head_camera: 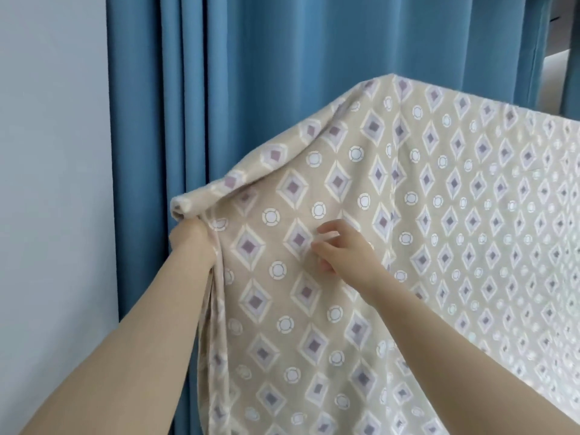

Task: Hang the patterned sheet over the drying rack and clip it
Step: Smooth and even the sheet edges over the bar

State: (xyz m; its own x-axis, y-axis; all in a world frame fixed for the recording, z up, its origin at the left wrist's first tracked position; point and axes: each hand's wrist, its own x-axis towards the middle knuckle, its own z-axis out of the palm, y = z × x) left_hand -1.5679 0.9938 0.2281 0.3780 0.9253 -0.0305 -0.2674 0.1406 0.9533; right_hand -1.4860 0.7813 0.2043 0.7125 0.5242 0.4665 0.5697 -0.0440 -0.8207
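Note:
The patterned sheet (408,215), beige with purple diamonds and white circles, hangs draped over the drying rack, which it hides completely. Its top edge runs from a high corner at upper middle down to the right. My left hand (191,243) is closed on the sheet's left edge, just under a rolled-up corner of cloth. My right hand (340,248) rests against the front of the sheet, fingers curled and pinching a small fold of fabric. No clip is visible.
Blue curtains (251,73) hang right behind the sheet. A pale wall (53,152) fills the left side. A bright window strip (558,58) shows at the upper right.

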